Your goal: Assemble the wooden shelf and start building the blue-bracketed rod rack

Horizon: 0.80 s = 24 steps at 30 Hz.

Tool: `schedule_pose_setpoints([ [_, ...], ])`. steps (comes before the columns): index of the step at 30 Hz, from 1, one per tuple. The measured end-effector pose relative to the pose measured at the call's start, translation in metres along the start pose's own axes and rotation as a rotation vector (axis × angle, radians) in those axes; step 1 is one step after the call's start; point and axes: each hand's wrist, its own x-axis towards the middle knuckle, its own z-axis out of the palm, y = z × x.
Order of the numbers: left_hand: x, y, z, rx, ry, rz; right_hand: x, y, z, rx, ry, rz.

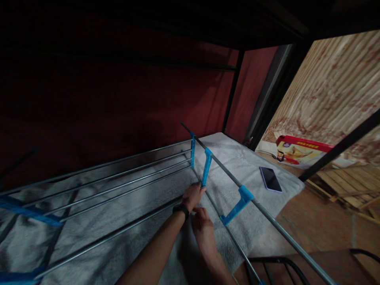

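Observation:
A rack of grey metal tubes joined by blue plastic brackets lies over a grey blanket. My left hand (192, 196), with a dark watch at the wrist, is closed at the foot of a blue bracket (207, 168), where a long metal tube (118, 234) runs in behind the wrist. Just below it and close to the watch is my right hand (204, 229). Its fingers are curled, and what they hold, if anything, is hidden. A second blue bracket (237, 206) stands right of my hands, linking the upper tube (225, 171) to a lower one.
A phone (270, 179) lies on the grey blanket (249, 158) to the right. Dark frame posts (233, 93) rise around the bed. Beyond are a red and yellow box (303, 152), a wooden pallet (347, 184) and a black metal chair frame (276, 261). A red wall stands behind.

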Motion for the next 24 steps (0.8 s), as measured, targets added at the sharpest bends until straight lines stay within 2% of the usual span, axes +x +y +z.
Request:
schedule_pose_setpoints([
  [3,0.002,-0.003,0.003,-0.017,0.012,-0.007,0.01,0.017,-0.034,-0.091,0.136,-0.059],
  [5,0.002,-0.005,0.004,-0.027,0.035,0.006,0.025,0.027,-0.038,-0.151,0.222,-0.107],
  [7,0.003,-0.007,0.004,-0.036,0.042,0.025,0.043,0.037,-0.033,-0.261,0.245,-0.123],
  [10,0.002,-0.01,0.003,-0.051,0.034,0.038,0.067,0.046,-0.023,-0.479,0.174,-0.075],
  [13,0.002,-0.013,0.001,-0.074,0.032,0.044,0.082,0.048,-0.02,-0.594,0.112,-0.044],
  [19,0.006,-0.019,0.005,-0.098,0.06,0.036,0.098,0.047,-0.022,-0.589,0.113,-0.069],
  [24,0.008,-0.019,0.007,-0.118,0.075,0.002,0.106,0.044,-0.026,-0.626,0.034,-0.077],
])
